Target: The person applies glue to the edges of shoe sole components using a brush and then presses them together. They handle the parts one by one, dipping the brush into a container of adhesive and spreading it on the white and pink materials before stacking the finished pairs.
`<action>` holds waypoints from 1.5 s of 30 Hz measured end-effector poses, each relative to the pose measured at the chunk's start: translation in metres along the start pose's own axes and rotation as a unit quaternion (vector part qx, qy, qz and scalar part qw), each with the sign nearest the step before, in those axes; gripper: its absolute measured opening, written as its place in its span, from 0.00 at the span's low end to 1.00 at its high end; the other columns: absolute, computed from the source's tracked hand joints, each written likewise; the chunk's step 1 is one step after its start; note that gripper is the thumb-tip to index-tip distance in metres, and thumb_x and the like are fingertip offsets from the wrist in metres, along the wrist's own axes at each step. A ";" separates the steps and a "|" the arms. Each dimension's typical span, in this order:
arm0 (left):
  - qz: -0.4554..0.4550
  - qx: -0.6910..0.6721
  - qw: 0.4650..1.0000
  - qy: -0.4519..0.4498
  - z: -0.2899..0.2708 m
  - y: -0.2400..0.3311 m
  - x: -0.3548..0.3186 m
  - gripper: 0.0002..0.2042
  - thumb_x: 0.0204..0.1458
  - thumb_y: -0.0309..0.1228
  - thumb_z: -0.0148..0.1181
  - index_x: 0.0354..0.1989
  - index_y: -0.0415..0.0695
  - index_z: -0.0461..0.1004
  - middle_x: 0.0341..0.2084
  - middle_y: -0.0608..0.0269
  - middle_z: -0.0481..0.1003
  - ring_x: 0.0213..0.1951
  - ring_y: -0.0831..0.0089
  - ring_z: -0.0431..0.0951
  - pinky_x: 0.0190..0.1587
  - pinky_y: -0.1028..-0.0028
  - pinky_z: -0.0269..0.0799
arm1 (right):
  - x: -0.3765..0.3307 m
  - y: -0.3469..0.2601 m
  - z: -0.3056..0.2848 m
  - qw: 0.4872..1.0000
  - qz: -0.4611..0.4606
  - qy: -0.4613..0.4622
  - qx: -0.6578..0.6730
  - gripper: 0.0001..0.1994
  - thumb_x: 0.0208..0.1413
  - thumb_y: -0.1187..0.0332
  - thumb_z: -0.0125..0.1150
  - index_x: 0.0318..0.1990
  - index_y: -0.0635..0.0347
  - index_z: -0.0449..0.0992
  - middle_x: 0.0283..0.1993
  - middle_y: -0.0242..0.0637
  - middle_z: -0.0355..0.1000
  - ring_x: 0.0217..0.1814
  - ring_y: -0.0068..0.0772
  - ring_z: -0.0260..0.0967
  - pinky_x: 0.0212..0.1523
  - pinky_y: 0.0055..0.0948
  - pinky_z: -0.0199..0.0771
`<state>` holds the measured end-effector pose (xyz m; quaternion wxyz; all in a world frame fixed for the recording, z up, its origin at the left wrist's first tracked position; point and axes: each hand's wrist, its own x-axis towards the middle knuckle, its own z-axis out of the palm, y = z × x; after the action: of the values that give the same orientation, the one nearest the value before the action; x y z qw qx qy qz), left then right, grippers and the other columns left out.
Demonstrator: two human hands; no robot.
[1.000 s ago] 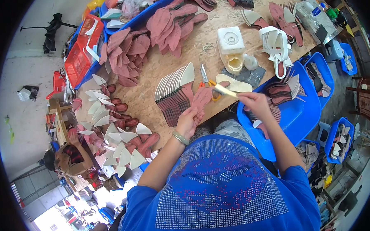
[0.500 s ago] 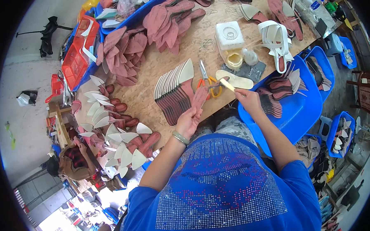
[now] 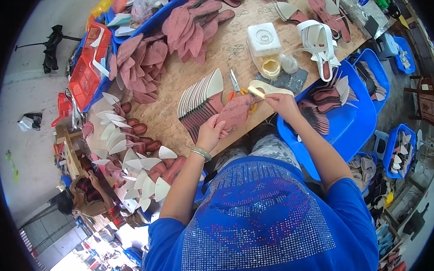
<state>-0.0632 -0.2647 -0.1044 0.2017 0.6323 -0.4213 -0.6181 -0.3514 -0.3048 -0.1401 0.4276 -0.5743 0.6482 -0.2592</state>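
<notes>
My left hand (image 3: 211, 134) grips one end of a reddish-brown insole (image 3: 235, 114), tilted above the table's near edge. My right hand (image 3: 282, 105) holds a brush by its pale yellow handle (image 3: 256, 92); its dark head is at the insole's far end, and whether it touches is hard to see. Behind the brush lies a cream insole (image 3: 271, 88). Orange-handled scissors (image 3: 234, 81) rest beside it, partly covered by the held insole. Left of them stands a fanned stack of red insoles with cream tips (image 3: 201, 102).
Beyond my hands stand a white block-shaped container (image 3: 264, 39) and a cut yellowish pot (image 3: 270, 67). White straps (image 3: 318, 40) lie at the far right. Red insole piles (image 3: 141, 67) cover the left. Blue bins (image 3: 340, 133) flank the table's right edge. Another person (image 3: 91, 190) sits at lower left.
The held insole has turned to show more of its broad red face. My left hand has shifted left, and the brush has moved slightly left and up. The whole view has shifted slightly.
</notes>
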 end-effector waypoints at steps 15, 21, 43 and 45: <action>-0.009 -0.040 0.999 0.019 0.007 -0.014 -0.004 0.11 0.58 0.27 0.51 0.47 0.37 0.69 0.32 0.62 0.76 0.25 0.78 0.77 0.27 0.80 0.73 | -0.010 -0.024 -0.005 0.997 -0.054 -0.030 0.049 0.11 0.49 0.62 0.62 0.36 0.57 0.81 0.31 0.44 0.77 0.30 0.37 0.76 0.35 0.28 0.74; -0.035 -0.084 0.996 0.017 0.007 -0.009 -0.005 0.13 0.59 0.28 0.49 0.49 0.35 0.66 0.35 0.60 0.76 0.26 0.76 0.77 0.28 0.80 0.73 | 0.010 0.030 -0.005 1.000 0.008 0.007 0.005 0.12 0.49 0.61 0.61 0.36 0.57 0.81 0.32 0.45 0.77 0.32 0.37 0.76 0.36 0.30 0.74; -0.137 -0.261 0.955 0.039 0.013 0.000 -0.009 0.08 0.59 0.32 0.51 0.42 0.41 0.68 0.30 0.62 0.76 0.26 0.79 0.76 0.29 0.83 0.74 | -0.075 -0.022 0.019 0.962 0.121 -0.054 0.239 0.12 0.55 0.68 0.60 0.45 0.63 0.78 0.35 0.29 0.76 0.35 0.14 0.67 0.37 0.17 0.68; -0.145 -0.266 0.952 0.036 0.012 0.001 -0.007 0.08 0.59 0.32 0.51 0.42 0.41 0.68 0.29 0.62 0.75 0.26 0.79 0.76 0.28 0.84 0.74 | -0.078 -0.022 0.018 0.969 0.079 -0.061 0.224 0.12 0.54 0.69 0.60 0.44 0.63 0.78 0.35 0.29 0.76 0.36 0.14 0.67 0.38 0.18 0.68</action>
<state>-0.0737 -0.2565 -0.1015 0.2854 0.6318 -0.1383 -0.7072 -0.3267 -0.2315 -0.1105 0.6030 -0.4255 0.5895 -0.3283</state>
